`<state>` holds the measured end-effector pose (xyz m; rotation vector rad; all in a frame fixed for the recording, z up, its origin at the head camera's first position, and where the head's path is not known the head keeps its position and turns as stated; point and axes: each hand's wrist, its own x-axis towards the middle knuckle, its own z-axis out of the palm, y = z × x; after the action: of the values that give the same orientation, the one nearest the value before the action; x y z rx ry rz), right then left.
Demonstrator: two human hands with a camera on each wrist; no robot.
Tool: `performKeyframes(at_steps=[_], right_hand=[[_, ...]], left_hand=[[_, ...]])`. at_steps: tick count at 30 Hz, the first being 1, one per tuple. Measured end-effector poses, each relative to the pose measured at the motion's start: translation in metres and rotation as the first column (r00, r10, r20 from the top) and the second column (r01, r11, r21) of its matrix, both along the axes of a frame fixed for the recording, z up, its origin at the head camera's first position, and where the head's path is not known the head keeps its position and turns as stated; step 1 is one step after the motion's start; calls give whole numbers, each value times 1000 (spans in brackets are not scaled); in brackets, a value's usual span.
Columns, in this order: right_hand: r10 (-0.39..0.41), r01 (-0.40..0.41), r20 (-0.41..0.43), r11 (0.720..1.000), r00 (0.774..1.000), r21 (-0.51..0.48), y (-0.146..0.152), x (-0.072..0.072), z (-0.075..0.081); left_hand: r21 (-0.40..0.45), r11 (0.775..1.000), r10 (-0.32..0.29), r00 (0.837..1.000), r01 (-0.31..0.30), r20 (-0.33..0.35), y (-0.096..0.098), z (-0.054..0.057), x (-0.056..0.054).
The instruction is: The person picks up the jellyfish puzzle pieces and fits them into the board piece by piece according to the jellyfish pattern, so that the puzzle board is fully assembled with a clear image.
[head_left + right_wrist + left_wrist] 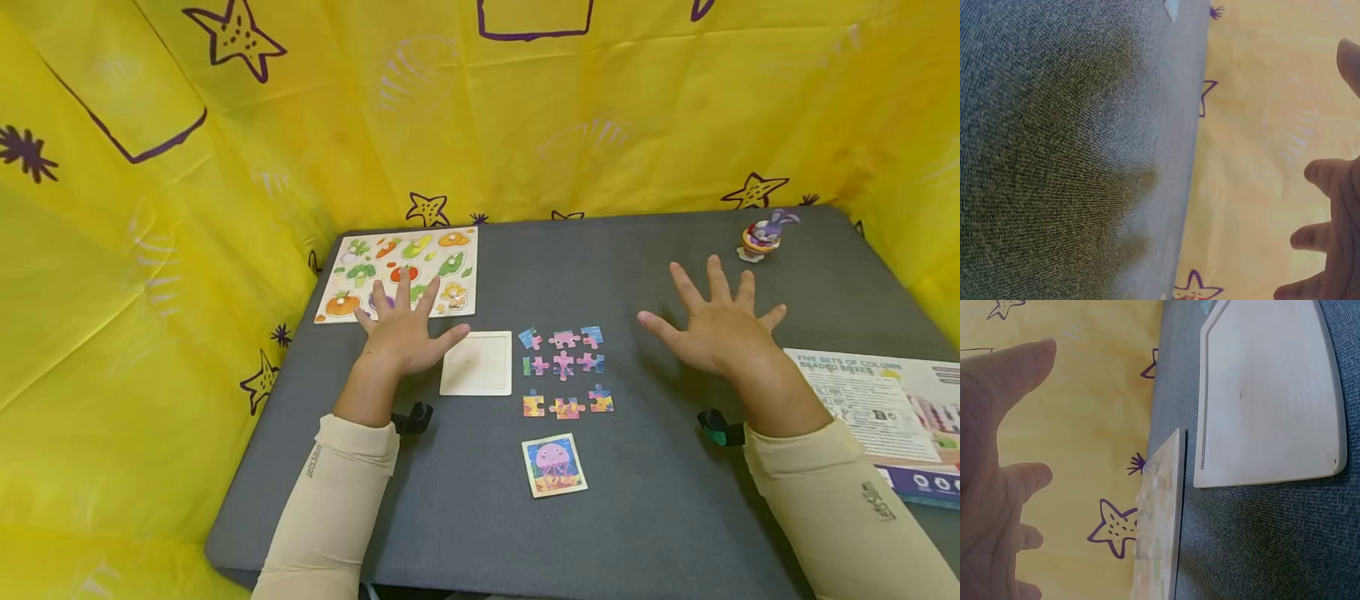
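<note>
My left hand (401,337) is held over the table with fingers spread and nothing in it, between the vegetable board (352,258) and the blank wooden puzzle tray (477,364). In the left wrist view the tray (1266,394) lies flat, apart from the hand. On the right, my right hand (720,329) also spreads its fingers above bare cloth, holding nothing. Between the hands several jigsaw pieces (563,364) lie separated in three rows. Below them sits a small square jellyfish picture card (554,465), slightly turned.
A bunny figurine (761,237) stands at the back right corner. By the right forearm lies a flat printed box (892,408) with a paper on it. Yellow patterned cloth (510,125) hangs behind and beside the grey table (465,517).
</note>
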<state>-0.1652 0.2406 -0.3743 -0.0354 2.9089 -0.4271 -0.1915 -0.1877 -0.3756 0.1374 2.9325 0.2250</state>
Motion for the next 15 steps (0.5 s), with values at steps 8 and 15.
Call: performKeyframes(at_steps=[8, 15], right_hand=[[-9, 8, -12, 1000, 1000, -2, 2, 1, 0], [3, -3, -8, 1000, 1000, -13, -1, 1, 2]], left_hand=[[-3, 1000, -2, 1000, 2, 8, 2, -2, 0], [6, 1000, -1, 1000, 1, 13, 2, 1, 0]])
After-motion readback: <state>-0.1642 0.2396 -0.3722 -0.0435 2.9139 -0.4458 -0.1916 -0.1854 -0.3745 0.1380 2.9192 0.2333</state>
